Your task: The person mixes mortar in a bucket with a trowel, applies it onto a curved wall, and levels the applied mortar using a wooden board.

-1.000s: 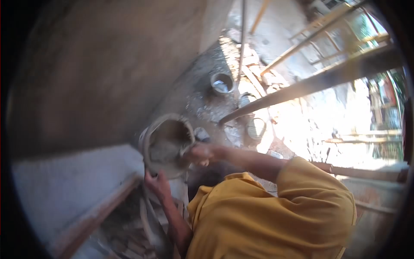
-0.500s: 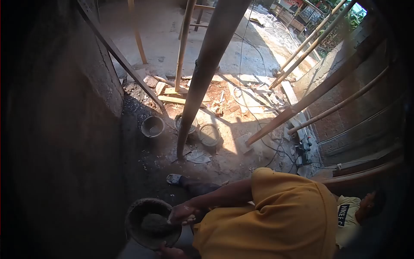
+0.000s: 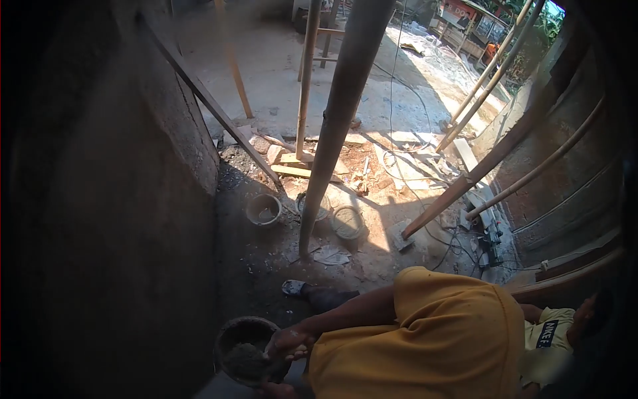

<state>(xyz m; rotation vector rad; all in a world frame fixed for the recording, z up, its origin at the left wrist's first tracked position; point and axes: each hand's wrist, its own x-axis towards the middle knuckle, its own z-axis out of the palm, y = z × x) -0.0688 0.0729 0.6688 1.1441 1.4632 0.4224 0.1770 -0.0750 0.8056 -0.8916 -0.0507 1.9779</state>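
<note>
At the bottom of the head view, a dark bucket [image 3: 228, 332] holds grey wet mortar [image 3: 244, 360]. My right hand [image 3: 290, 343] reaches over its rim from the right, fingers curled round what looks like a trowel [image 3: 269, 347]. The tool's pale edge is at the mortar, and its handle is hidden in the hand. Lower down, my left hand [image 3: 279, 390] is closed on the near right rim of the bucket, partly cut off by the shadowed frame edge. My yellow shirt [image 3: 419, 339] fills the lower right.
A dark wall [image 3: 133, 253] rises on the left. A thick slanting pole [image 3: 335, 113] stands ahead, beside buckets [image 3: 264, 211] [image 3: 347, 222]. A wooden prop [image 3: 438, 205], cables [image 3: 458, 243] and rubble [image 3: 359, 176] lie beyond. Another person [image 3: 555, 329] is at the right edge.
The view has shifted, so the surroundings appear farther right and lower. My right hand stays over the mortar with the tool, and my left hand stays at the bucket's rim.
</note>
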